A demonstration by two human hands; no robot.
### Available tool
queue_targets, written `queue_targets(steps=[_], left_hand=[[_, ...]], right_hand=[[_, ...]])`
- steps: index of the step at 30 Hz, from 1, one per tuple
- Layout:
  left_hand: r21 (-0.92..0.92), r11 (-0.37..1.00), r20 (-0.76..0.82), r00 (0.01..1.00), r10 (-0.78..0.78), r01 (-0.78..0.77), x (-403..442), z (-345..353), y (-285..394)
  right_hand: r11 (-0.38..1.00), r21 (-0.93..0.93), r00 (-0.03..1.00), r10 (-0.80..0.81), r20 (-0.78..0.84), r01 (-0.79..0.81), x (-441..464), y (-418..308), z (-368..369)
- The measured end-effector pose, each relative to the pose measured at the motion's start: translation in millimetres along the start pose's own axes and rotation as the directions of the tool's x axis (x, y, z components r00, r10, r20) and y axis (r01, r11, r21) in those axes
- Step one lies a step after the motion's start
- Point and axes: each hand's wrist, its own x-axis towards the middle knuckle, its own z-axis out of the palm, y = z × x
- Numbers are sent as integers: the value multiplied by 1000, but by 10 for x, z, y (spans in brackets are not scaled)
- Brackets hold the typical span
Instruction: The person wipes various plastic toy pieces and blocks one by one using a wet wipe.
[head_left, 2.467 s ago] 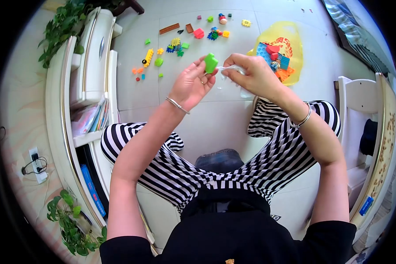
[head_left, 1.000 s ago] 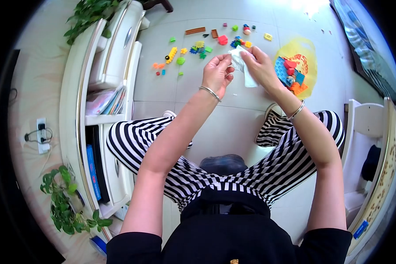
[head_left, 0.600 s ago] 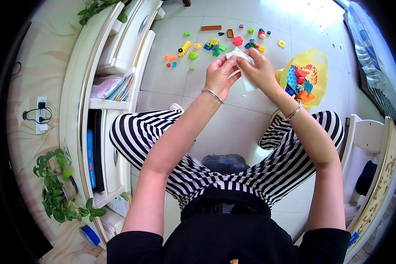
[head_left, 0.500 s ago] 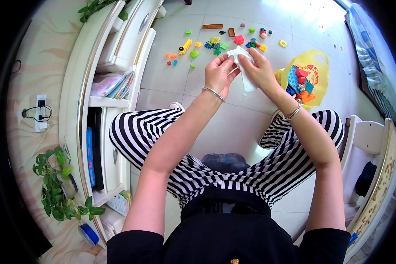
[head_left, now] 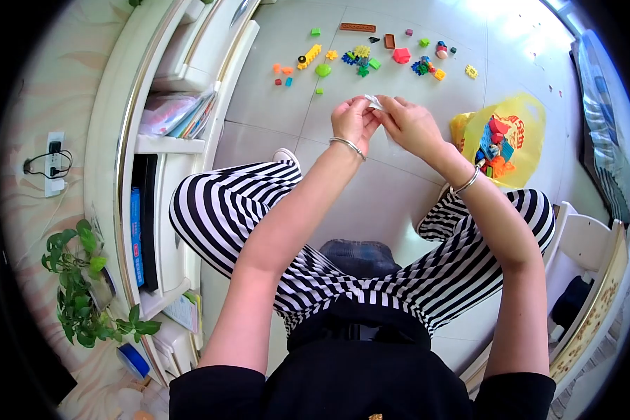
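A white tissue [head_left: 374, 103] is pinched between my two hands above the floor, with only a small crumpled part showing. My left hand [head_left: 352, 123] has its thumb and fingers closed at the tissue's left side. From the right, my right hand [head_left: 411, 127] grips it with fingertips close to the left ones. Most of the tissue is hidden by the fingers. Beyond the hands, toy pieces lie scattered on the tiles, among them a yellow block strip [head_left: 309, 57], a red block [head_left: 401, 55] and a green piece [head_left: 323, 70].
To the right, an open yellow plastic bag [head_left: 532, 133] holds several toy pieces. A white cabinet [head_left: 112, 140] with shelves runs along the left, a potted plant [head_left: 77, 294] beside it. A white chair-like piece [head_left: 584, 241] stands at the right. My striped legs frame the floor.
The tissue hung long and spread out below my hands; now it is bunched small between my fingers. The view has shifted, so the toys and bag appear farther right.
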Motion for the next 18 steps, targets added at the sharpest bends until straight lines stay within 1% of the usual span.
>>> queue_targets(steps=[1,2,3,4,5,6,7,8,9,10,11,12,13,14,15,16,17,18], left_hand=[[2,1000,-48,998,-31,31,53,-54,-36],[6,998,-94,994,-64,65,109,-99,-77],[-1,997,-100,993,-71,71,188,-140,-117],[29,996,-148,986,-75,80,276,-180,-163],[60,994,-198,977,-78,91,365,-239,-193],[58,994,-206,975,-82,96,486,-338,-213],[223,972,-216,976,-26,76,638,-470,-237],[381,922,-217,976,27,59,787,-610,-263],[380,922,-227,974,20,70,1016,-860,-338],[606,795,-232,958,165,10,1282,-1184,-428],[793,609,-196,932,303,-31,1459,-1419,-458],[793,608,-204,933,295,-19,1557,-1573,-420],[926,377,-135,915,381,-20,1642,-1717,-356],[993,118,-42,896,442,-12,1738,-1844,-293],[993,114,-46,900,434,-4,1831,-1937,-230],[999,-32,10,903,429,4,1923,-2010,-168],[984,-178,65,908,414,11,2016,-2069,-131],[983,-181,60,912,405,16,2094,-2071,-94]], right_hand=[[999,-40,1000,-12,27,13,7,57,84],[999,-40,999,-10,38,11,21,118,171],[993,-110,994,45,96,-34,51,204,280],[981,-182,984,101,149,-74,80,286,388],[981,-180,982,105,157,-76,112,364,511],[980,-166,982,132,132,-110,157,439,649],[978,-151,981,161,106,-144,191,505,787],[978,-147,979,167,114,-149,199,560,937],[968,-36,964,251,89,-248,213,611,1095],[937,76,939,336,72,-341,250,644,1222],[890,137,901,427,79,-434,272,596,1283],[886,139,897,434,88,-442,287,565,1341],[836,185,856,500,129,-516,294,546,1399],[777,228,810,560,172,-586,302,534,1454],[769,251,809,557,186,-588,299,535,1509],[762,253,803,565,193,-597,310,541,1545],[740,274,789,569,234,-615,322,558,1575],[717,292,774,571,275,-633,317,582,1610]])
